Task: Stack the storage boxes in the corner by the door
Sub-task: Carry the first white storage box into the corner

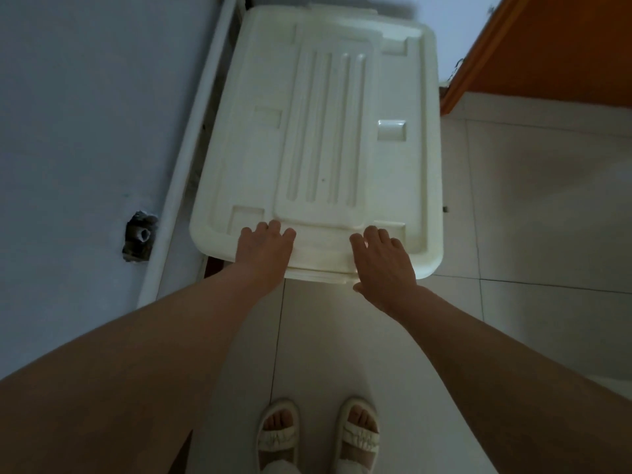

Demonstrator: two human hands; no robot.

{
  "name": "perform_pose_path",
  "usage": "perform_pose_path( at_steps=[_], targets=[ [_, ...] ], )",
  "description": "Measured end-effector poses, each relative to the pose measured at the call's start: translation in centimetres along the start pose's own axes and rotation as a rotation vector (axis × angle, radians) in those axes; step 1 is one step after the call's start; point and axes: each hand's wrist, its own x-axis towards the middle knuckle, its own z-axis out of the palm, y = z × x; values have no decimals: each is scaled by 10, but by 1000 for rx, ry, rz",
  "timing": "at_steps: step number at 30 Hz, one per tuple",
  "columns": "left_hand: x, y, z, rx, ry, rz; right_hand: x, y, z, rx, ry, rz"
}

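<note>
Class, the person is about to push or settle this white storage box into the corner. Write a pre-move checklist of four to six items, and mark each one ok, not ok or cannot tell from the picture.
1. Both hands on the box: left hand and right hand rest on the near edge of the lid, fingers fairly straight. Ok.
2. Lid seated flat on the storage box: looks even all round. Ok.
3. Box close to the wall: it sits beside the white pipe; contact cannot tell.
4. Another box underneath: hidden by the lid. Cannot tell.
5. Feet clear of the box: sandals stand back on the tiled floor. Ok.
6. Orange door clear of the box: a gap shows. Ok.
</note>
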Motion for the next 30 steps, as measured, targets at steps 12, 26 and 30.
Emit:
perform_pose_path(
  at_steps=[12,26,30],
  targets=[
    [-85,-3,-134,-200,-39,-24,-64,20,-150,18,-6,10],
    [-142,-17,-229,-260,15,-63,-100,6,-238,9,8,15],
    [-156,-31,-240,-251,30,-52,-108,0,-253,18,18,18]
  ],
)
